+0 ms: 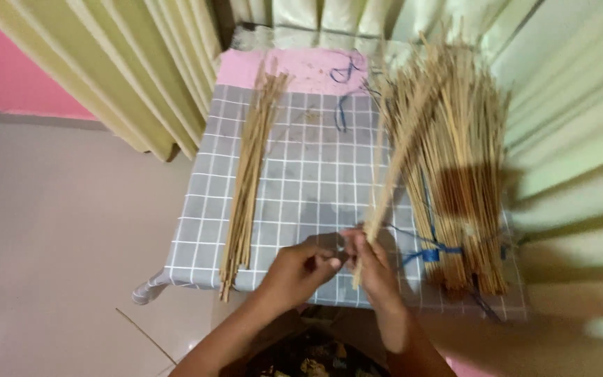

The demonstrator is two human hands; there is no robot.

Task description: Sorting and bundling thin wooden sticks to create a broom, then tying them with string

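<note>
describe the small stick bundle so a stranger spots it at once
On the grey grid-patterned tablecloth, look along its left edge. There lies the slim bundle of pale bamboo sticks, flat and untouched. It is far thinner than the big blue-tied stick pile on the right.

Nothing packaged or printed here.
You have no packages, labels, signs or screens anywhere in your view from the head camera.

Domestic room used as a home craft workspace. Indicators: pale green pleated curtains (169,70) hanging to the floor, a pink painted wall (8,63), smooth beige floor tiles (57,230), and a small low table under a grey grid-pattern cloth (308,174). Bundles of thin bamboo sticks (455,160) lie on the cloth, with blue string (423,253) among them.
</note>
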